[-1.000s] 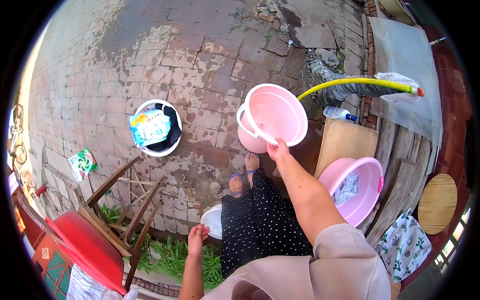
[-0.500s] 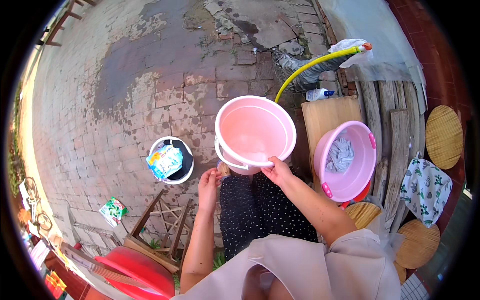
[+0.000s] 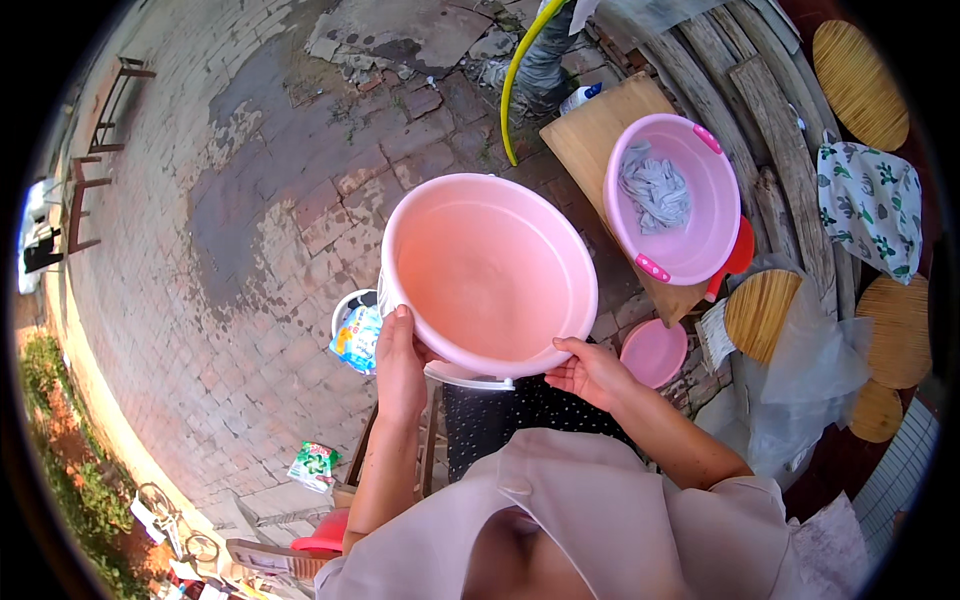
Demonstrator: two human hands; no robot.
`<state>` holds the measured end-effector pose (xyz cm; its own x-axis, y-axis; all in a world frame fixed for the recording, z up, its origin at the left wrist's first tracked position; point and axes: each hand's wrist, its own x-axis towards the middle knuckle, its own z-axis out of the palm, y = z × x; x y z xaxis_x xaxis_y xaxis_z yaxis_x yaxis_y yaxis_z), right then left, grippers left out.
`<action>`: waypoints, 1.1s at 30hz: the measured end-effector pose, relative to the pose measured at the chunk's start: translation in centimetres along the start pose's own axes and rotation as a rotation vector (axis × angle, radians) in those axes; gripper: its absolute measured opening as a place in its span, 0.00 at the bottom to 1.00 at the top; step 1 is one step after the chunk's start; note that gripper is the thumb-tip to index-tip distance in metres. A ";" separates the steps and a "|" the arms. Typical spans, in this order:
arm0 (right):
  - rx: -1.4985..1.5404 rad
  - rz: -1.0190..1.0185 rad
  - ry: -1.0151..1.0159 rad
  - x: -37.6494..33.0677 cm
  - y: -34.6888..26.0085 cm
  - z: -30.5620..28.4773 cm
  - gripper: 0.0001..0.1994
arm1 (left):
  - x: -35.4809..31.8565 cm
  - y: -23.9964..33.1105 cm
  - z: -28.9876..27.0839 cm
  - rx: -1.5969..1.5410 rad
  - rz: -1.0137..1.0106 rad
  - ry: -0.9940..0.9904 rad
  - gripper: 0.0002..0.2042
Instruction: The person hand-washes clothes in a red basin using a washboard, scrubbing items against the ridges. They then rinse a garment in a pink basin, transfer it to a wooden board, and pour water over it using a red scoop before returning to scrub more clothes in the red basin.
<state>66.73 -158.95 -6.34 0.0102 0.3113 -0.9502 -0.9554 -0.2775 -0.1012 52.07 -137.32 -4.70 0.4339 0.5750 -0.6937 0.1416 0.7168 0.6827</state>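
1. The left hand (image 3: pixel 400 365) is gripping the near-left rim of a large round pink plastic basin (image 3: pixel 490 270), fingers curled over its edge.
2. The right hand (image 3: pixel 590 372) is gripping the near-right rim of the same basin, thumb lying on the lip. The basin is being held in the air in front of the person, its open side facing the camera, with nothing inside it.
3. A white rim (image 3: pixel 468 376) is showing just beneath the basin's lower edge; what it belongs to is hidden.
4. The basin is covering part of a small white bucket (image 3: pixel 345 320) holding a blue-and-yellow packet (image 3: pixel 358 338) on the brick paving (image 3: pixel 200 200).
5. To the right, a pink plastic tub with darker pink handles (image 3: pixel 700 235) is sitting on a wooden board (image 3: pixel 590 140), with a grey cloth (image 3: pixel 655 190) lying inside it.
6. A yellow hose (image 3: pixel 515 75) is curving past the board's far end.
7. A small pink lid-like dish (image 3: pixel 653 352) is lying just beside the right hand, below the tub.
8. Round woven mats (image 3: pixel 760 312) and a cactus-print cloth (image 3: pixel 868 195) are lying further right.
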 end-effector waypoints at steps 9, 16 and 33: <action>0.089 0.039 -0.164 -1.5 -1.9 -1.8 0.18 | -3.4 2.2 3.2 0.006 0.115 0.035 0.14; -0.118 -0.008 -0.163 1.8 -3.5 0.4 0.17 | -3.8 2.9 1.5 -0.091 0.112 0.195 0.11; -0.702 -0.248 -0.330 -2.1 -5.4 23.9 0.15 | -7.7 13.4 -12.2 -0.207 0.493 0.498 0.14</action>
<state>64.80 -136.38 3.29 0.0052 0.6600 -0.7512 -0.5281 -0.6361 -0.5625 39.77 -127.30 7.01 -0.0597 0.9262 -0.3723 -0.1579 0.3595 0.9197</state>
